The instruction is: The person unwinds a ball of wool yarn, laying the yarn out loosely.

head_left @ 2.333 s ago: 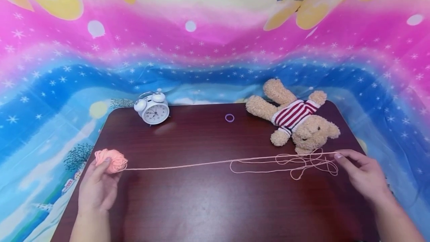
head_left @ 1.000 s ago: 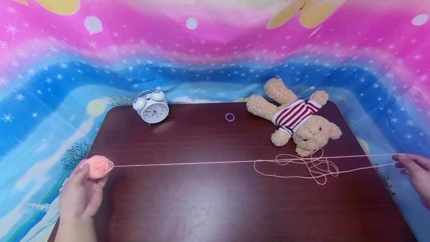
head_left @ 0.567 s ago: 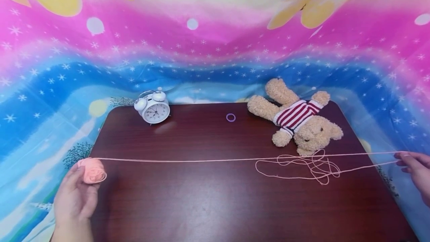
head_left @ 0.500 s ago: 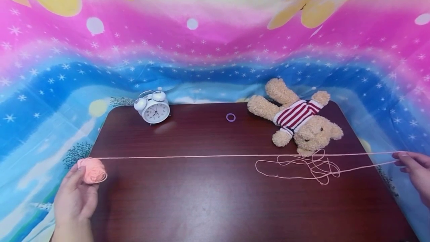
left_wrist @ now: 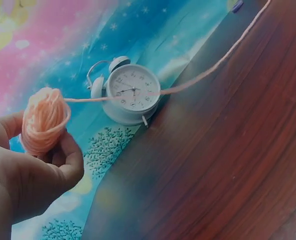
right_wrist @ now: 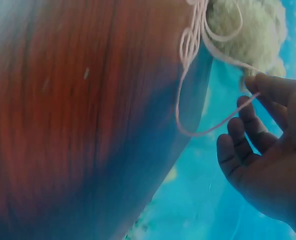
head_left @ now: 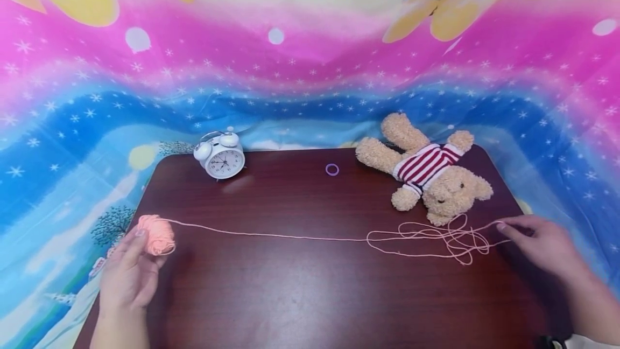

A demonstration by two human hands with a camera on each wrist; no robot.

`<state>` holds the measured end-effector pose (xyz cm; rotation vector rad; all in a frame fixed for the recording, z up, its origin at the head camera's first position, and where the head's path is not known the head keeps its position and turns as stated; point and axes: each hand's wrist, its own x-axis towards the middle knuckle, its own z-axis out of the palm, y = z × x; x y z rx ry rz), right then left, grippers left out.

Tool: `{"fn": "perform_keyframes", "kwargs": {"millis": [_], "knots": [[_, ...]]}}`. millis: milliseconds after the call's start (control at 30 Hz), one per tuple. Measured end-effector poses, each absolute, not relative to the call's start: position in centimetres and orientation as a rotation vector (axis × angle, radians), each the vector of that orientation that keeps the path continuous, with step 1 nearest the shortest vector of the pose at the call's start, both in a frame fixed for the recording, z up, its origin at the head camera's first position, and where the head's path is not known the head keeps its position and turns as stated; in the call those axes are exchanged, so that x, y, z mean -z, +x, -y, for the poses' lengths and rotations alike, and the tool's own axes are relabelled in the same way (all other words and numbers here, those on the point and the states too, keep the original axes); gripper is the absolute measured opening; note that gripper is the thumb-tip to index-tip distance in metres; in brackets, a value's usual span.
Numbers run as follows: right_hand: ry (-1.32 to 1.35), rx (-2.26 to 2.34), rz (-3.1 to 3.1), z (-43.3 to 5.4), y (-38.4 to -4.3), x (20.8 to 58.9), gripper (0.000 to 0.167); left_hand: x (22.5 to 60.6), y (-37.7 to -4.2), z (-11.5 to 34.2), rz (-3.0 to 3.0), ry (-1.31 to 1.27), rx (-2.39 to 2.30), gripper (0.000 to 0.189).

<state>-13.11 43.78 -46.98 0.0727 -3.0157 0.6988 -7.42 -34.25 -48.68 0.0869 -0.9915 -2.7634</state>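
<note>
A peach-coloured ball of yarn is gripped between the thumb and fingers of my left hand, above the table's left side. From it a single yarn strand runs slackly rightward to a loose tangle of loops on the table. My right hand pinches the yarn between thumb and index finger, just right of the tangle. In the right wrist view the other fingers are spread away from the strand. The left wrist view shows the wound ball held at its sides.
On the dark wood table a white alarm clock stands at the back left. A purple ring lies at the back middle. A teddy bear in a striped shirt lies at the back right, its head beside the yarn loops. A printed cloth hangs behind.
My right hand first drew the yarn out to the right, then came back left. My left hand moved outward and has returned inward with the ball. The strand, taut before, now sags.
</note>
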Motion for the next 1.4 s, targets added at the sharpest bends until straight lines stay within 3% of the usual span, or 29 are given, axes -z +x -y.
{"fn": "perform_keyframes", "kwargs": {"millis": [100, 267, 433, 933, 1400], "knots": [[0.214, -0.653, 2.996, -42.5, -13.4, 47.0, 0.033, 48.7, -7.7, 33.5, 1.079, 0.059, 2.765, 0.031], [0.376, -0.582, 2.922, -39.8, -13.5, 46.1, 0.051, 48.7, -7.7, 32.3, 1.171, 0.085, 2.759, 0.028], [0.494, -0.572, 2.833, -35.7, -13.6, 44.8, 0.055, 48.2, -7.8, 31.0, 1.386, 0.167, 2.672, 0.032], [0.810, -0.965, 2.717, -21.6, -15.5, 45.1, 0.036, 47.4, -9.6, 26.2, 1.659, 0.100, 2.553, 0.034], [0.995, -1.378, 2.678, -8.4, -14.6, 46.1, 0.041, 46.4, -10.1, 20.0, 1.749, 0.028, 2.660, 0.041]]}}
